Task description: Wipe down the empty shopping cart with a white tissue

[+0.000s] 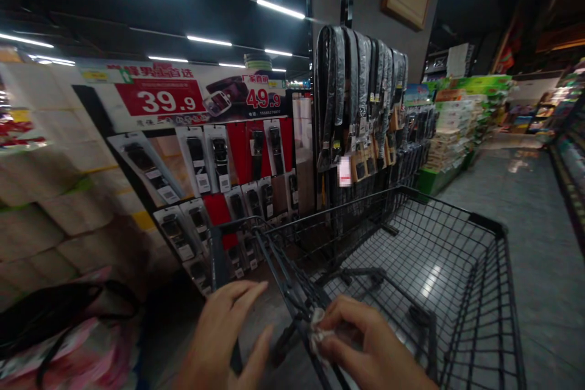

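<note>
At the bottom centre, my left hand (228,335) has its thumb and fingers apart with nothing between them, beside the cart's handle end. Just to its right, my right hand (365,341) pinches a small crumpled whitish piece (319,330), which may be tissue or plastic, over the cart's near edge. A black wire shopping cart (448,244) stretches out ahead and to the right of my hands. No goods show inside its basket.
Packaged belts (220,155) hang on a rack under a price sign (159,96). More wrapped belts (363,79) hang beside a dark pillar. Wrapped rolls (50,201) and a pink package (86,356) lie left. Stacked goods (450,128) line the tiled aisle (516,180).
</note>
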`<state>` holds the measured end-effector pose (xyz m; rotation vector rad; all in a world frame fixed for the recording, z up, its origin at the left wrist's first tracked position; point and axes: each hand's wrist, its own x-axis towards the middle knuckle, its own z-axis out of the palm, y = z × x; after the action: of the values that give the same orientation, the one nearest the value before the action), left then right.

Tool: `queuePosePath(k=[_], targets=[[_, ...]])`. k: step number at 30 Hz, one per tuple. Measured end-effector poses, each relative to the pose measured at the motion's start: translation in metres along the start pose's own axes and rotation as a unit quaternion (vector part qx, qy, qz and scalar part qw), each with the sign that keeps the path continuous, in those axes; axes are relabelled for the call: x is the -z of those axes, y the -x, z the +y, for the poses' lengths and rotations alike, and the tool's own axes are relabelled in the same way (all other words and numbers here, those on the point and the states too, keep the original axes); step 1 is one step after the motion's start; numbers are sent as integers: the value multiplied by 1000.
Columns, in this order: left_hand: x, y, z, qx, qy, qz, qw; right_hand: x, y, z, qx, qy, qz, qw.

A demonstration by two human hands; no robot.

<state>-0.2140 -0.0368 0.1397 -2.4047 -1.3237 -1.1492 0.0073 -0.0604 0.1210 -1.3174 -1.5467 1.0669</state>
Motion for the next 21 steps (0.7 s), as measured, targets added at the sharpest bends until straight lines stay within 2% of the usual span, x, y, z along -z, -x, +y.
queuePosePath(k=[3, 5, 7, 11, 17, 21], targets=[[-6, -20, 8, -25, 28, -78, 996, -7, -16, -9, -3, -21, 21, 1000], [-9, -24, 12, -35, 53, -123, 990, -10, -25, -10, -11, -48, 20, 999], [-11, -22, 12, -28, 64, -145, 987, -11, -28, -8, -24, -82, 9, 996], [-9, -16, 11, -19, 59, -138, 989, -9, -19, -3, -41, -119, -3, 992], [-7, -19, 12, -19, 68, -137, 988, 5, 13, 3, -58, -120, -33, 990], [-10, -19, 9, -24, 66, -119, 990, 23, 29, 13, -49, -90, -95, 990]])
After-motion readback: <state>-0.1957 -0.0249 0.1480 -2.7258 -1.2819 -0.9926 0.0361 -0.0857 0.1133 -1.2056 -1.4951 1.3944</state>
